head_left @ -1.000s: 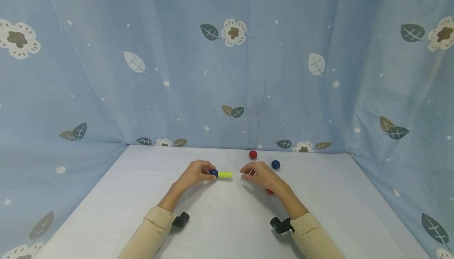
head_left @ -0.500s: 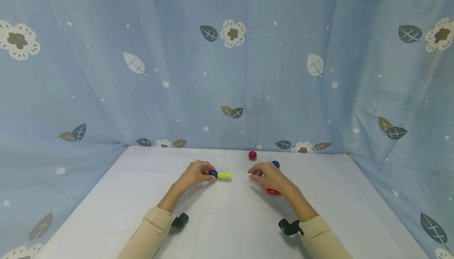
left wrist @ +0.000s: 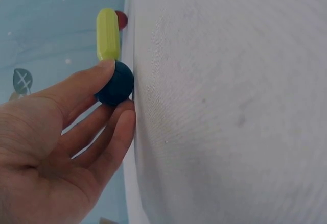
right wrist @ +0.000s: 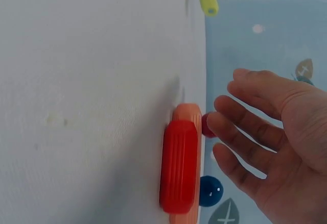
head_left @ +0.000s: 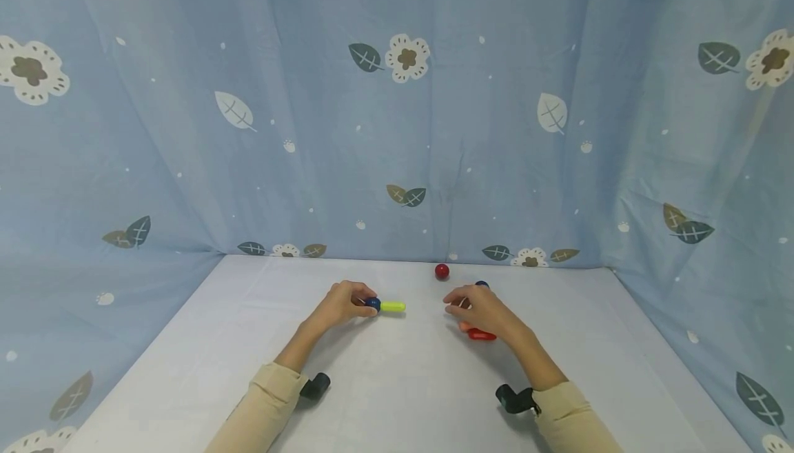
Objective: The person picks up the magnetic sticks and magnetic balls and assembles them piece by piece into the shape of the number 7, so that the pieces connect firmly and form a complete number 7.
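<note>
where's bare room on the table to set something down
Free: white tabletop between the forearms, and left of the left grip; a smaller gap separates the yellow faceted rod from the right grip. Crowded: around that grip, with red ridged bar, orange bar, loose blue ball, red ball.
</note>
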Action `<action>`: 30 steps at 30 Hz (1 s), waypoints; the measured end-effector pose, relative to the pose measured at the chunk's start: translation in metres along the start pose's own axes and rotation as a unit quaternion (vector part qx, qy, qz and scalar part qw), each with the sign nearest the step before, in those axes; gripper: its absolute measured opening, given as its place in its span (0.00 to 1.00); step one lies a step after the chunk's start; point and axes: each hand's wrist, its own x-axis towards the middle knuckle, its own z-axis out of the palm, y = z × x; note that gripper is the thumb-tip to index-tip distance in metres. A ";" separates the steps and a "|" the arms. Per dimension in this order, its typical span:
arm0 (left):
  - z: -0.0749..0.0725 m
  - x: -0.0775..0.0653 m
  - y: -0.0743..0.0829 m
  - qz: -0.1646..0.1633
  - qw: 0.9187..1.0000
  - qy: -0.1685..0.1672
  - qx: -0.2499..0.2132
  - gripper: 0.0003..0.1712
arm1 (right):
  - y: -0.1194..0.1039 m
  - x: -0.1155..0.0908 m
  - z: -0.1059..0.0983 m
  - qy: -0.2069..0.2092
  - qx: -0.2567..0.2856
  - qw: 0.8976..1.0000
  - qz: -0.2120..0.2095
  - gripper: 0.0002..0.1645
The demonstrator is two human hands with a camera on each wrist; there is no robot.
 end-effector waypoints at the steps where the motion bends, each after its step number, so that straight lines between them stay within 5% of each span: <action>1: 0.000 0.000 0.000 0.000 1.000 0.000 0.000 0.17 | 0.001 -0.001 -0.001 0.000 0.000 1.000 0.001 0.14; 10: -0.001 -0.001 0.002 -0.002 1.000 0.001 -0.003 0.16 | 0.007 -0.004 -0.007 0.007 -0.006 1.000 -0.010 0.14; 30: -0.001 -0.002 0.001 0.011 1.000 0.001 -0.001 0.16 | 0.023 -0.017 -0.010 0.016 0.016 0.999 0.037 0.14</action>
